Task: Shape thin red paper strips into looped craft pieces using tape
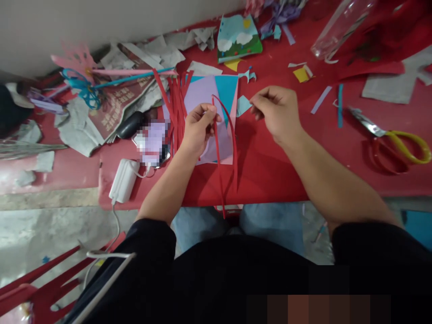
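A narrow red paper strip (218,153) is pinched between the thumb and fingers of my left hand (199,126). The strip bends over at its top, and both ends hang down towards the table's front edge. To the right, my right hand (276,110) is raised with thumb and fingertips pressed together; whatever is in them is too small to make out. A light blue paper scrap (243,105) lies beside those fingertips. Beneath my left hand are purple (200,92) and blue paper sheets (227,87). More red paper strips (175,108) lie in a bundle at their left.
Yellow-and-red-handled scissors (380,130) lie at right, below a clear bottle (340,29). A white power bank (123,180) with a cable, a black mouse (131,125), paper flowers (87,83) and crumpled newspaper (79,128) occupy the left. A painted paper piece (239,38) stands behind.
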`<move>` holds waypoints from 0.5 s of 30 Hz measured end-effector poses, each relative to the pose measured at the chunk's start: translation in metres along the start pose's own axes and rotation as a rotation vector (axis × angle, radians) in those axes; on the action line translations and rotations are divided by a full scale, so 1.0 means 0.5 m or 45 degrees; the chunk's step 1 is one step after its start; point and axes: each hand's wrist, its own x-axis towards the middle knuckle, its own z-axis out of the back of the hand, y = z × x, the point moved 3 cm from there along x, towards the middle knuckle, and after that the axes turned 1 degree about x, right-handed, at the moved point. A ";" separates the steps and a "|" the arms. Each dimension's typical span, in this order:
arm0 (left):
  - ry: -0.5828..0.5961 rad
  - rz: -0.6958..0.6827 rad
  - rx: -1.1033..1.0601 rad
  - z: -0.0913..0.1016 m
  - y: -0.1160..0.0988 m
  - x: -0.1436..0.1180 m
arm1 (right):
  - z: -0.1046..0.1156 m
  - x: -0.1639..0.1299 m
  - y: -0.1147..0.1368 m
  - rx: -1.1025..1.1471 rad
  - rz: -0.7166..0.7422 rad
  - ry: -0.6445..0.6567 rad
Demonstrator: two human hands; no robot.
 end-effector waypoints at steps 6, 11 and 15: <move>-0.269 -0.141 -0.041 0.045 -0.016 0.030 | -0.054 -0.084 0.064 -0.243 0.060 0.398; -0.338 -0.149 -0.081 0.069 -0.011 0.041 | -0.097 -0.143 0.074 -0.595 -0.232 0.984; -0.352 -0.117 -0.250 0.079 -0.004 0.047 | -0.107 -0.148 0.054 -0.536 -0.366 1.149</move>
